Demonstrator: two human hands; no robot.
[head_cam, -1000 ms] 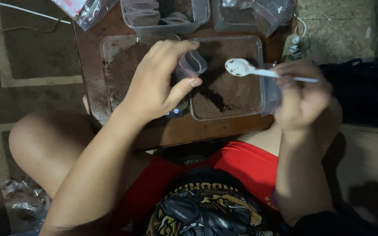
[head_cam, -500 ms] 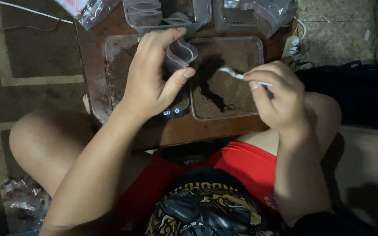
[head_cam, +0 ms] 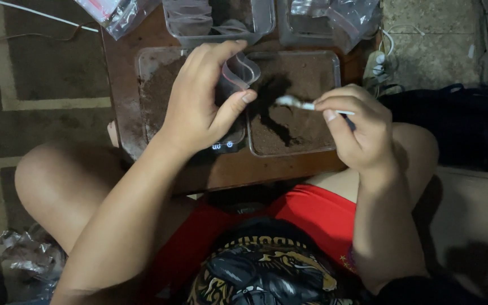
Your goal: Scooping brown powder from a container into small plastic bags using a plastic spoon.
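Note:
My left hand (head_cam: pixel 201 99) holds a small clear plastic bag (head_cam: pixel 238 76) with its mouth held wide, above a small black scale (head_cam: pixel 224 144). My right hand (head_cam: pixel 357 124) grips a white plastic spoon (head_cam: pixel 295 103) by its handle, the bowl pointing left toward the bag. The spoon hovers over a clear tray of brown powder (head_cam: pixel 292 121) on a low wooden table (head_cam: pixel 238 169). A second tray of brown powder (head_cam: pixel 153 90) lies left of it, partly hidden by my left hand.
Clear plastic containers (head_cam: pixel 218 20) and loose plastic bags (head_cam: pixel 334 17) sit at the table's far edge. A white cable (head_cam: pixel 388 48) lies at the right. My bare knees flank the table. Crumpled plastic (head_cam: pixel 26 257) lies on the patterned floor at lower left.
My right hand has lowered and swung left, bringing the spoon down over the powder tray. My left hand lifted the bag slightly and tilted its mouth toward the spoon.

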